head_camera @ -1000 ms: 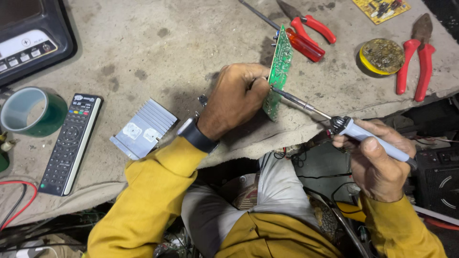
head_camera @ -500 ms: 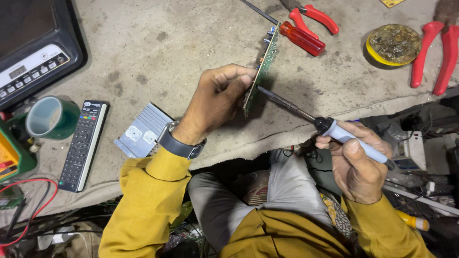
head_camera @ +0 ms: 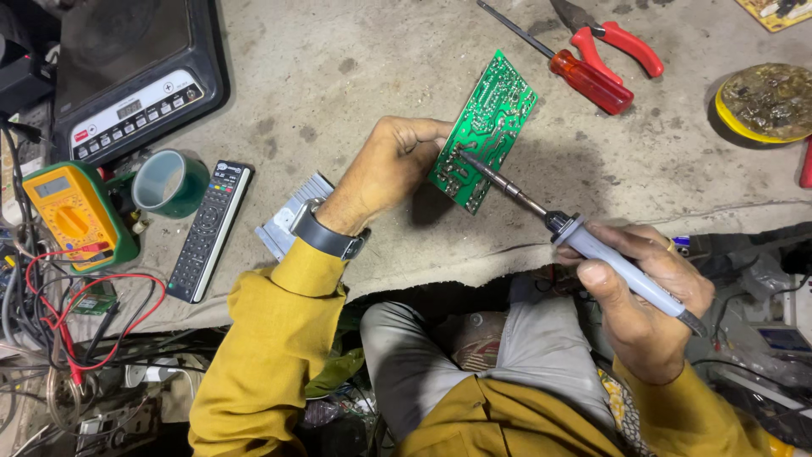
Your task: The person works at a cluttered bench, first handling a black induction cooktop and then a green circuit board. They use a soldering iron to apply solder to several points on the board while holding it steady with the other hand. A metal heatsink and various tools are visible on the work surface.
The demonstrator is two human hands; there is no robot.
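Note:
My left hand grips a green circuit board by its near edge and tilts its solder side up above the grey bench. My right hand holds a soldering iron with a pale grey handle. Its metal tip touches the lower part of the board. A dark watch sits on my left wrist, and both arms wear mustard yellow sleeves.
A red-handled screwdriver, red pliers and a yellow tin lie at the back right. A finned heat sink, black remote, green tape roll, yellow multimeter and induction cooker are at the left.
The view has drifted right and down, bringing the multimeter into sight. My left hand has turned the board so its green solder face shows, and the iron's tip now rests on it.

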